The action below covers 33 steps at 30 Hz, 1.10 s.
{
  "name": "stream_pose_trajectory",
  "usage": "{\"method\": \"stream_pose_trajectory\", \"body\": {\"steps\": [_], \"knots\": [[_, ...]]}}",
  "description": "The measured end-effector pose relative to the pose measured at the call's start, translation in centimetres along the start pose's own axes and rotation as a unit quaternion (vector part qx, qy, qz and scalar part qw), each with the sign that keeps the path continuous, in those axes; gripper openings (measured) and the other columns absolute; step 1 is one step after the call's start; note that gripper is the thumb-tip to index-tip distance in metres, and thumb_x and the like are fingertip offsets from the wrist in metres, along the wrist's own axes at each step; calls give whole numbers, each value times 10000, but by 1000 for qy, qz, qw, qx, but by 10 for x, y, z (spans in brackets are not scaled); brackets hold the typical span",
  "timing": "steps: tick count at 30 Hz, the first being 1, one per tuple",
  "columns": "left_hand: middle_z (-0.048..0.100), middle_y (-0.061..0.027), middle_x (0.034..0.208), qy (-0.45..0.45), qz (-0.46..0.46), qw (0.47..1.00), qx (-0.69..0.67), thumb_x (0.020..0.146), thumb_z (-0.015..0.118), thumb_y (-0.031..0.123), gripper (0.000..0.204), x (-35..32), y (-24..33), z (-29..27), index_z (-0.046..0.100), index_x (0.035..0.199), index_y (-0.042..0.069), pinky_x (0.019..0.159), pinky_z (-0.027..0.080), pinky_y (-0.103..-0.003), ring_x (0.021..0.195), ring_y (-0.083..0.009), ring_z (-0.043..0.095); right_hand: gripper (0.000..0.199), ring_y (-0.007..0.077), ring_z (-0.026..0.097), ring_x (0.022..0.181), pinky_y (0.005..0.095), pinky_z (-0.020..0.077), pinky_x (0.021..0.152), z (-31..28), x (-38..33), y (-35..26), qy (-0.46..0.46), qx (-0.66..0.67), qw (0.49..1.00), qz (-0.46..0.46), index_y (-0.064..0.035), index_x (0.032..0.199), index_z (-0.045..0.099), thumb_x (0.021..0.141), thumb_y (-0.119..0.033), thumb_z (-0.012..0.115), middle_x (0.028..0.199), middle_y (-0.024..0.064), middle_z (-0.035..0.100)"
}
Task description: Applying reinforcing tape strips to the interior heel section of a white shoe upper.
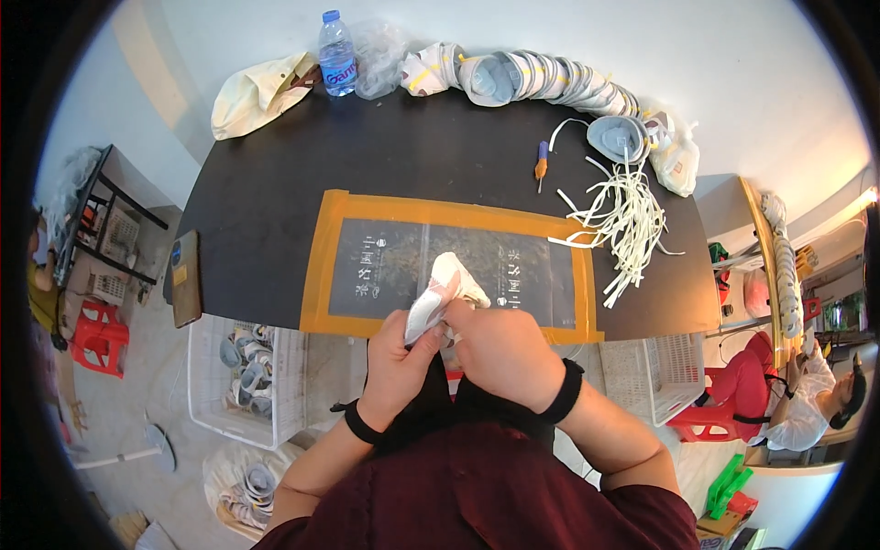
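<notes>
One pale fabric piece [449, 282] (its lower end hidden) is gripped by your left hand [399, 368] and your closed right hand [510, 354], above the orange-bordered mat [324, 266], toward its six o'clock edge.

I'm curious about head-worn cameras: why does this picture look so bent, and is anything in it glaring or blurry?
Head view, overall: fisheye distortion bows the edges of the black tabletop; head view, right rim: a warm light glares; head view, centre: the left hand and right hand look fairly sharp; head view, left: the red stool looks softer.
</notes>
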<state>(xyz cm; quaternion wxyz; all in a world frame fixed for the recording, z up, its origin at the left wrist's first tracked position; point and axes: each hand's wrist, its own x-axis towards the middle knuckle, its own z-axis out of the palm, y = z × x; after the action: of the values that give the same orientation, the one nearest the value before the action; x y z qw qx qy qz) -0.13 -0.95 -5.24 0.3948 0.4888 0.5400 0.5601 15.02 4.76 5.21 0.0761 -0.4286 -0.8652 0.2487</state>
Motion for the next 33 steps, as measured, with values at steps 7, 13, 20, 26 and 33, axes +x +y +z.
{"method": "stream_pose_trajectory", "body": {"steps": [7, 13, 20, 26, 33], "knots": [[682, -54, 1068, -4, 12, 999, 39, 933, 612, 50, 269, 7, 0, -2, 608, 1188, -32, 825, 502, -282, 974, -110, 614, 153, 398, 653, 700, 475, 524, 633, 20, 24, 25, 23, 74, 997, -15, -44, 962, 563, 823, -108, 575, 782, 180, 662], [611, -100, 875, 20, -119, 992, -41, 888, 659, 70, 216, 13, 22, -7, 649, 1093, 1, 738, 481, -334, 793, -233, 604, 141, 341, 660, 662, 427, 532, 568, 16, 23, 3, 12, -22, 999, -48, -63, 947, 544, 830, -117, 603, 764, 136, 659], [679, -74, 1017, -2, -48, 997, 59, 883, 643, 34, 297, 35, 37, -17, 602, 1170, -32, 775, 506, -296, 908, -132, 620, 142, 296, 657, 663, 403, 531, 541, 19, 30, 4, 78, -47, 993, -72, -75, 926, 537, 819, -126, 615, 825, 111, 625], [681, -103, 987, 31, -70, 997, 23, 901, 638, 74, 237, 34, 26, -16, 628, 1122, -11, 769, 502, -307, 880, -153, 626, 164, 326, 651, 739, 418, 541, 606, 24, 40, 17, 65, 44, 995, -65, -84, 952, 549, 795, -87, 596, 900, 113, 607], [668, -111, 935, 18, -95, 995, 15, 894, 629, 81, 202, 35, 18, -21, 641, 1074, -10, 745, 495, -311, 846, -168, 623, 122, 360, 631, 723, 449, 523, 656, 31, 49, 4, 8, -28, 994, -102, -62, 909, 565, 789, -59, 577, 858, 143, 618]]}}
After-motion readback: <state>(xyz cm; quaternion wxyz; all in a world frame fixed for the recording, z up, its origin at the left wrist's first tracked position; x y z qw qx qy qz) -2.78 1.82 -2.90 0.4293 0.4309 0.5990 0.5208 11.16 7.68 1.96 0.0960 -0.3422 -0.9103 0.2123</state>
